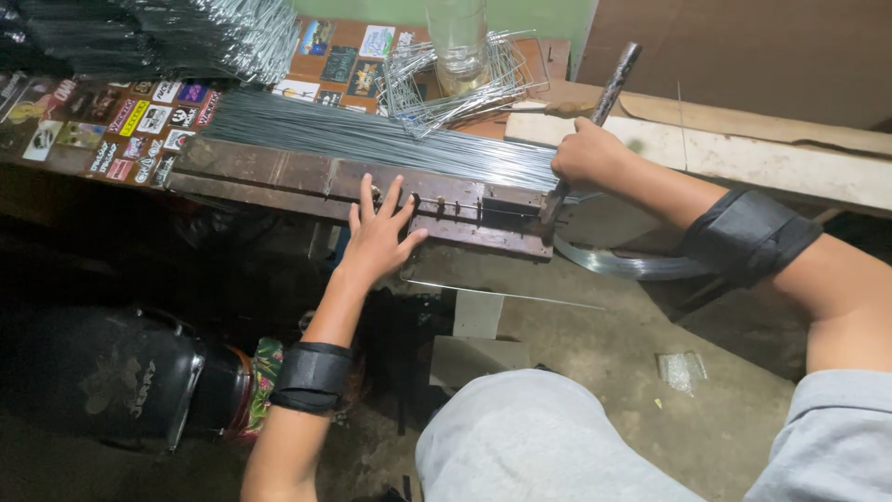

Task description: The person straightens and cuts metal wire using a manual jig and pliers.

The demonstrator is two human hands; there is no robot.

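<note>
A rusty metal jig (279, 175) lies along the front edge of a workbench, with small pegs near its right end. My left hand (379, 234) rests flat on the jig with fingers spread, just left of the pegs. My right hand (587, 154) is closed around a dark metal lever handle (613, 85) that rises from the jig's right end. A thick bundle of straight thin steel wires (372, 135) lies behind the jig. One loose straight wire (506, 295) shows below the jig's edge. Both forearms wear black straps.
Bent wire frames (446, 88) are heaped at the back around a clear glass jar (458, 42). More wire pieces (223, 37) are stacked at upper left. The bench top (111, 121) carries several stickers. A dark helmet (121, 376) sits on the floor at lower left; a pale plank (743, 153) lies right.
</note>
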